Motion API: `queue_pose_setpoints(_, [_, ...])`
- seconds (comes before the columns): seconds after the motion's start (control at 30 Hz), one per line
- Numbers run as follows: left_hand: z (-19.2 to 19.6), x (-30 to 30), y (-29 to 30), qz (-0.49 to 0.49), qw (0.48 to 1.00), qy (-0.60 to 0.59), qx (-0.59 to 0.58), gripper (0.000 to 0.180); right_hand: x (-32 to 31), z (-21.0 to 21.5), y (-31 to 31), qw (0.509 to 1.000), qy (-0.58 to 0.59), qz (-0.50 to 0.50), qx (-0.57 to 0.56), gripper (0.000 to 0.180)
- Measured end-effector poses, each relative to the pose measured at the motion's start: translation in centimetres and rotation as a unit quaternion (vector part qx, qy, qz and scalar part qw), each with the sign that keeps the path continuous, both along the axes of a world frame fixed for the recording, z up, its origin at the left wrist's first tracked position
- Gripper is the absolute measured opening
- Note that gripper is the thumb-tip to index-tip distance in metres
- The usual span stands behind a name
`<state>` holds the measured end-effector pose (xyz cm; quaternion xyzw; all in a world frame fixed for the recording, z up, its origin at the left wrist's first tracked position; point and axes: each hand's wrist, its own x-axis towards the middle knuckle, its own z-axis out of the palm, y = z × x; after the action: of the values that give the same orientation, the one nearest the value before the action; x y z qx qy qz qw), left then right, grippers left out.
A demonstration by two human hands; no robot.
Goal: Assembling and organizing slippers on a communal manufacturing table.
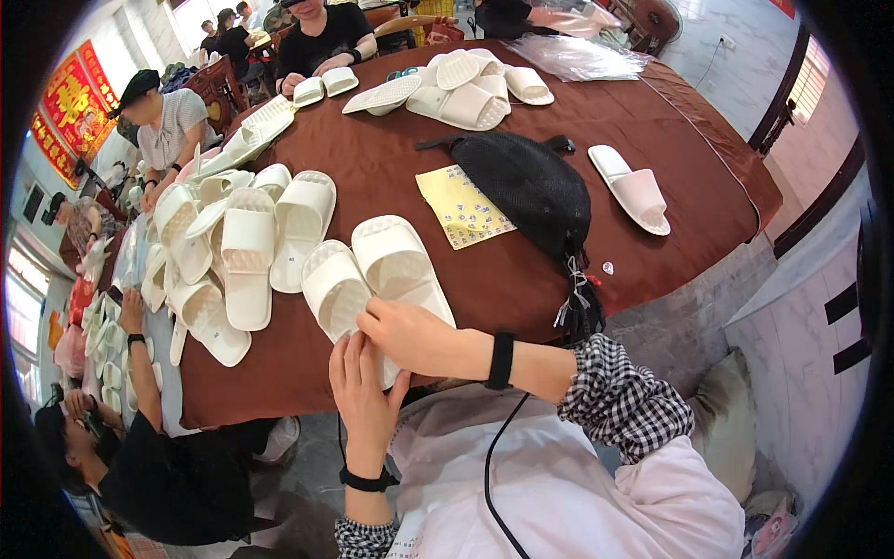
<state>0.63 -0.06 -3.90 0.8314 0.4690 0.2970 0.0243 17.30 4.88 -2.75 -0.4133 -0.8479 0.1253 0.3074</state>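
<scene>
Left slipper: the white slipper [333, 284] lay before me near the edge of the brown surface [521, 289], its strap just past my fingertips and its heel down between my hands and the surface's edge.
Right slipper: its white mate [396, 256] sat just beside it, to the right and a little farther off, its heel end close behind my knuckles.
Long axis: both ran nearly away from me, tilted leftward, straps at the far end and heels toward my body.
Left hand: my left hand [368, 401] came up from below, more or less in line with the left slipper; its fingers [350, 361] lay straight and close together on one side of the heel, the thumb on the other. Whether they squeezed it, I couldn't tell.
Right hand: my right hand [414, 340] crossed from the right over the slipper's middle, its fingers [371, 319] curled, their tips just above my left ones. I couldn't tell whether they pinched anything.
Nearer hand: the left was nearer the heel, the right nearer the strap.
Slipper heap: a loose heap of white slippers [250, 233] lay to the left.
Bag: a black bag [526, 191] lay beyond, to the right, against a yellow sheet [452, 200].
</scene>
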Motion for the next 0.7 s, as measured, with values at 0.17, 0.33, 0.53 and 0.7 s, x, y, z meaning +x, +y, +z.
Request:
queue_pose_setpoints(0.17, [0.1, 0.1, 0.1, 0.003, 1.0, 0.005, 0.01, 0.059, 0.2, 0.2, -1.8, 0.996, -0.056, -0.016, 0.066, 0.042])
queue_pose_setpoints(0.33, [-0.2, 0.5, 0.2, 0.011, 1.0, 0.008, 0.024, 0.063, 1.0, -0.4, -2.1, 0.991, -0.08, -0.031, 0.101, 0.049])
queue_pose_setpoints(0.53, [-0.3, 0.9, 0.1, 0.006, 1.0, 0.005, 0.03, 0.063, 1.3, -1.3, -2.4, 0.992, -0.023, -0.049, 0.115, 0.051])
queue_pose_setpoints(0.7, [-1.3, 0.4, 0.2, -0.001, 0.999, -0.006, 0.041, 0.064, 1.0, -1.9, -2.3, 0.991, 0.016, -0.053, 0.124, 0.044])
